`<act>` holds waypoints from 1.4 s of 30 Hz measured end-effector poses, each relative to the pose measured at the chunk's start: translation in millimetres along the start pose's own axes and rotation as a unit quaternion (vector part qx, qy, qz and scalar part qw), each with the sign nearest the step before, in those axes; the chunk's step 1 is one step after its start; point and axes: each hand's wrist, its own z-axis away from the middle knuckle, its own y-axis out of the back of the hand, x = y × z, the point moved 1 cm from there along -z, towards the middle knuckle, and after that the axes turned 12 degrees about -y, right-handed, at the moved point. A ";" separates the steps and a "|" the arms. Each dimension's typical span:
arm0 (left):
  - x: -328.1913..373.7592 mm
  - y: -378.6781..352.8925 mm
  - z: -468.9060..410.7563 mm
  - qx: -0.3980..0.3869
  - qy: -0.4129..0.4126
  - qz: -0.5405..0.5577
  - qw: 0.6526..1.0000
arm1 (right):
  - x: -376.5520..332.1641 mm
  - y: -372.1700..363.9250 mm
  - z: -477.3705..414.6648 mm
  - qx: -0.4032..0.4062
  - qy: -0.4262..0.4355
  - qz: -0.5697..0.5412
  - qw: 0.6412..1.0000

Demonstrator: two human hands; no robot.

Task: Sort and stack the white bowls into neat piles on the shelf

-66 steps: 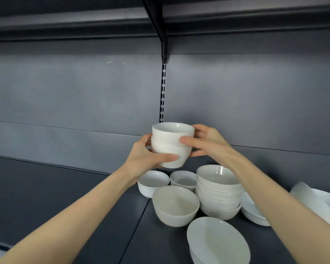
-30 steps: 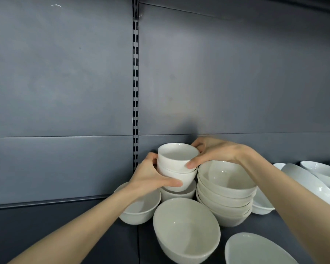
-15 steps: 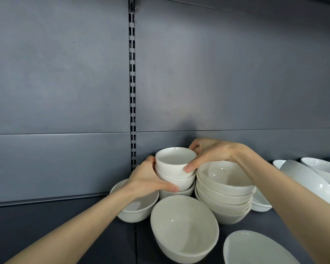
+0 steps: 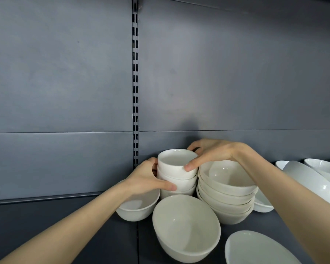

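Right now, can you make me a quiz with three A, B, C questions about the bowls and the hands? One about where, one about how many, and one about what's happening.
1. Where does the small bowl stack stand?
A. left of the wide bowl stack
B. right of it
C. on top of it

2. How many bowls are in the small bowl stack?
A. one
B. three
C. seven

3. What are the left hand and right hand doing?
A. hanging free
B. holding the small bowl stack
C. holding a spoon

Answers:
1 A, it sits by the wide stack's left side.
2 B, three bowls show, one nested above another.
3 B, the left hand grips its side and the right hand pinches the top bowl.
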 end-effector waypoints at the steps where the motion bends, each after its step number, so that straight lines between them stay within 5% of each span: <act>1: -1.4 0.9 0.5 0.002 -0.003 0.008 1.000 | 0.1 -0.3 -0.5 0.003 0.001 -0.001 1.000; 16: -4.9 7.7 8.6 0.010 -0.018 0.028 0.999 | -25.3 -4.1 0.8 0.008 0.018 0.096 0.995; 27: -2.4 8.2 11.8 0.001 -0.009 0.010 1.000 | -14.7 -9.1 -10.3 0.025 0.052 0.022 0.998; 42: 8.0 20.5 16.8 -0.052 0.017 -0.122 0.991 | -20.2 -6.4 2.7 0.030 0.029 0.075 0.996</act>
